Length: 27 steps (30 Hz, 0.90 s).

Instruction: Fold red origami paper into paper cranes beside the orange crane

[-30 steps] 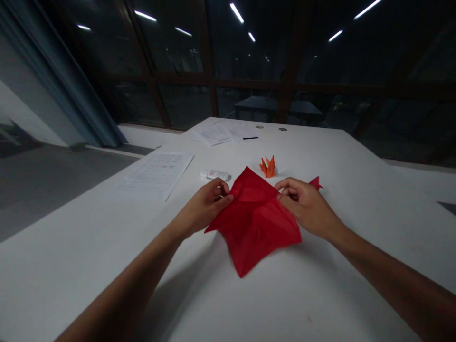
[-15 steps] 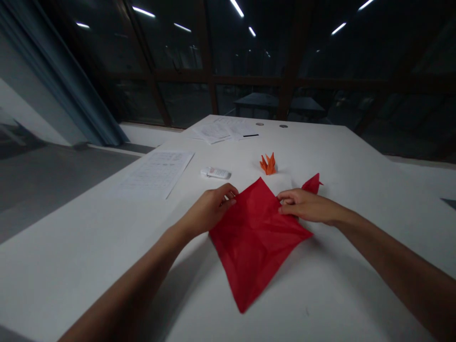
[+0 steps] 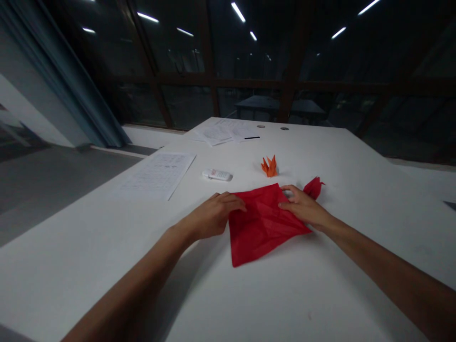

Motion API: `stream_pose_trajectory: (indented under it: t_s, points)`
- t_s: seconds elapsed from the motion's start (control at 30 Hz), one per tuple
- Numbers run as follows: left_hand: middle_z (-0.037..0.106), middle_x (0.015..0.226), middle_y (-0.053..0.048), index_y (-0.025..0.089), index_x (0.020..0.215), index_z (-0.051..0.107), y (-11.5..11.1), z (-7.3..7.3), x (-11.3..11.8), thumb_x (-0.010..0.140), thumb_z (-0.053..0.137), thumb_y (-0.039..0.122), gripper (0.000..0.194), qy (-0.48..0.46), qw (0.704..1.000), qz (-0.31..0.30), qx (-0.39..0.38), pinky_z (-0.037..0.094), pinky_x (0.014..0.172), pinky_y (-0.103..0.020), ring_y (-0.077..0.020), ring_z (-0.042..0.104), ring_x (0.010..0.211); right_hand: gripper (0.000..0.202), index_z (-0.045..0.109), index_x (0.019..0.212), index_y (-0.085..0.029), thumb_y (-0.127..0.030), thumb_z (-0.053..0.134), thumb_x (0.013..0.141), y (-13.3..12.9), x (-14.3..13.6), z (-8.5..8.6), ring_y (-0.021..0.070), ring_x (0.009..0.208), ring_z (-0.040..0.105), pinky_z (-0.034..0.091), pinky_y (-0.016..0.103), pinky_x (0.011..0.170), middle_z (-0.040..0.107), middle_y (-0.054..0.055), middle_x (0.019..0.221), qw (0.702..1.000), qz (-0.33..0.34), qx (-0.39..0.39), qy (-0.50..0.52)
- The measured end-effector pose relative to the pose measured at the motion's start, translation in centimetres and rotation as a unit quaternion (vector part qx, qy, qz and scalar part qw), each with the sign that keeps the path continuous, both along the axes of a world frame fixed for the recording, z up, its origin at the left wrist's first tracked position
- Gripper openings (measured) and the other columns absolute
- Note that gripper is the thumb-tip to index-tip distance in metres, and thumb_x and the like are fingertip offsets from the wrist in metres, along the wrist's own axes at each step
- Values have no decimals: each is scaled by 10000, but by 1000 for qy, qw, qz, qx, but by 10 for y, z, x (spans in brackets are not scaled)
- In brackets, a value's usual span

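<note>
A creased sheet of red paper (image 3: 265, 228) is held a little above the white table, between my two hands. My left hand (image 3: 217, 213) grips its left edge, fingers on top. At the upper right edge, my right hand (image 3: 299, 204) pinches the sheet between thumb and fingers; part of those fingers is behind the paper. Just beyond my right hand lies a small folded red paper piece (image 3: 314, 188). Farther back stands an orange origami piece (image 3: 270, 166) with pointed tips.
A white bottle-like object with printing (image 3: 217, 175) lies beyond my left hand. Printed sheets (image 3: 160, 173) rest at the table's left edge, with more papers (image 3: 219, 132) and a black pen (image 3: 252, 137) at the back. Dark windows and a blue curtain (image 3: 71, 71) stand behind.
The red sheet has turned and its near corner has drawn up away from me, so less of it shows. My left hand has closed further over its edge.
</note>
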<state>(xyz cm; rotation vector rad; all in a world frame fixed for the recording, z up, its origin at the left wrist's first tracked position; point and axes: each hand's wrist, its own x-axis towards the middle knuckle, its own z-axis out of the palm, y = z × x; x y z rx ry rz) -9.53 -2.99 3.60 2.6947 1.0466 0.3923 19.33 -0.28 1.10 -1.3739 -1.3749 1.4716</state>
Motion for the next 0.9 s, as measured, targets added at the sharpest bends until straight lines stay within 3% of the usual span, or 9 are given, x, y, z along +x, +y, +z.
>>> stream_pose_trajectory:
  t_s: [0.1, 0.17, 0.3, 0.43, 0.7, 0.9]
  points:
    - [645, 1330, -28, 277, 1253, 622, -2, 0, -2, 660, 534, -16, 668, 9, 999, -22, -49, 425, 1088, -431, -238, 566, 1261, 767, 337, 1505, -284, -131, 633, 814, 1, 2, -1, 204, 632, 731, 574, 290, 563, 752, -17, 746, 1000, 1, 21, 11]
    - [619, 1379, -38, 275, 1276, 616, -4, -1, -2, 665, 591, 43, 655, 4, 998, -18, -64, 412, 1110, -453, -263, 549, 1298, 713, 406, 1488, -280, -118, 602, 821, 3, 5, -3, 185, 615, 720, 560, 268, 562, 746, -29, 722, 1000, 4, 23, 14]
    - [579, 1435, -70, 274, 1316, 597, -4, -5, -2, 712, 658, 132, 624, -16, 997, -5, -69, 393, 1131, -479, -295, 528, 1333, 374, 709, 1155, -198, -109, 614, 804, 9, 7, -6, 155, 654, 709, 545, 231, 599, 767, 7, 777, 999, -40, -16, 25]
    - [585, 1432, -72, 275, 1335, 578, 2, -10, -5, 739, 640, 107, 623, -46, 996, -12, -76, 392, 1134, -489, -285, 529, 1336, 238, 762, 967, -172, -129, 582, 816, 13, 7, -5, 174, 781, 732, 582, 260, 724, 788, 64, 869, 994, -68, -53, 61]
    - [509, 1514, -79, 234, 1413, 494, 9, -14, -13, 596, 478, -41, 862, -87, 991, 2, -102, 353, 1196, -486, -256, 459, 1411, 436, 725, 1098, -147, -28, 488, 751, 13, 11, -6, 154, 697, 720, 609, 251, 633, 782, 94, 932, 980, -30, -128, 152]
    - [578, 1425, -77, 238, 1368, 533, 16, -22, -14, 773, 496, -27, 653, -116, 991, 42, -46, 393, 1171, -426, -210, 504, 1354, 498, 661, 1231, -210, -55, 640, 758, 14, 11, -14, 198, 924, 734, 624, 356, 856, 746, 79, 1118, 986, 46, -32, 159]
